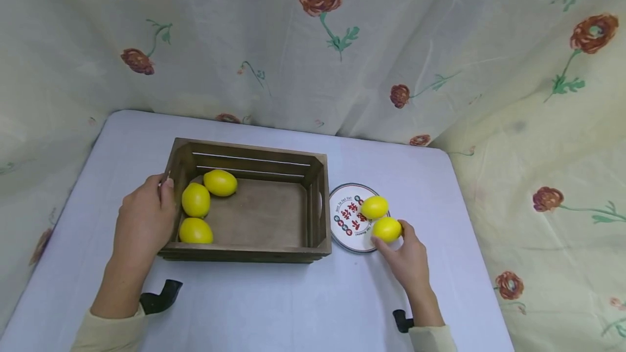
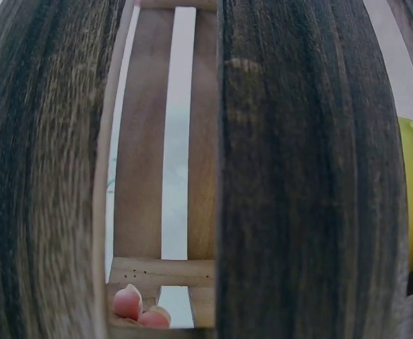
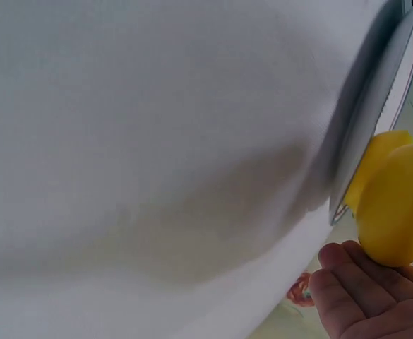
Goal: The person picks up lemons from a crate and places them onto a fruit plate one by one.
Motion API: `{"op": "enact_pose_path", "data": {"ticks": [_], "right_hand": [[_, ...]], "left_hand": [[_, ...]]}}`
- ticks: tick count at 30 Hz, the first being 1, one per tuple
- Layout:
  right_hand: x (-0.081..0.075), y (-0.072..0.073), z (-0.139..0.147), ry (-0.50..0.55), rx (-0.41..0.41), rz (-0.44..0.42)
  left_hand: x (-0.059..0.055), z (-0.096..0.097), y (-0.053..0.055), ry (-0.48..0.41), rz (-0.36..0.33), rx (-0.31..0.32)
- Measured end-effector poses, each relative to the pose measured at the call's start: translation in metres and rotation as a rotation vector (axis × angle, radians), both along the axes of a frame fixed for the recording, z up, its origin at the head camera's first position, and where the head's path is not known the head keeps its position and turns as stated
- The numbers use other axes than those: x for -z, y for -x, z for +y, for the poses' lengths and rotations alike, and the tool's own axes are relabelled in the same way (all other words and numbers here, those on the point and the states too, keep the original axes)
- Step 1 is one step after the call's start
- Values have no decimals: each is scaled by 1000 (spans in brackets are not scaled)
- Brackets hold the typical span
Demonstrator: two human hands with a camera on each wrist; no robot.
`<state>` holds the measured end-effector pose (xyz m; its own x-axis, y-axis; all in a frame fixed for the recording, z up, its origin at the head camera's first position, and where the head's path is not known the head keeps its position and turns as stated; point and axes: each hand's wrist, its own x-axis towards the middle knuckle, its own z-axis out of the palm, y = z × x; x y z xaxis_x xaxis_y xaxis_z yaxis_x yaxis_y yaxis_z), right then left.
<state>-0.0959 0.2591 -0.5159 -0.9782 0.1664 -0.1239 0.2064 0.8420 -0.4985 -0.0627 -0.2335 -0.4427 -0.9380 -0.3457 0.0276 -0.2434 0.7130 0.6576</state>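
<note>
Brown and wooden, the crate (image 1: 244,254) stood on the bench (image 1: 274,303) with the left hand (image 1: 146,215) gripping its left end, likely to steady it; the right hand (image 1: 409,258) pinched a lemon (image 1: 387,229) at the right edge of the plate (image 1: 360,244), probably because something so round could roll. That lemon looked bright yellow, smooth and oval; a second lemon (image 1: 375,207) lay beside it, and three more lemons (image 1: 195,200) sat in the crate.

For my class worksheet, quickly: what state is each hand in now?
Left hand: closed, gripping the crate by its left end.
Right hand: holding a lemon.
</note>
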Motion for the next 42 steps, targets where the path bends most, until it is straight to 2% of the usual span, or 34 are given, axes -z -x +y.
{"op": "enact_pose_path", "data": {"ticks": [14, 36, 42], "right_hand": [[15, 4, -11, -80, 38, -25], [24, 12, -17, -53, 16, 55], [26, 15, -18, -45, 27, 50]], "left_hand": [[0, 0, -1, -11, -4, 0], [-1, 0, -1, -9, 5, -3], [0, -1, -1, -10, 4, 0]]}}
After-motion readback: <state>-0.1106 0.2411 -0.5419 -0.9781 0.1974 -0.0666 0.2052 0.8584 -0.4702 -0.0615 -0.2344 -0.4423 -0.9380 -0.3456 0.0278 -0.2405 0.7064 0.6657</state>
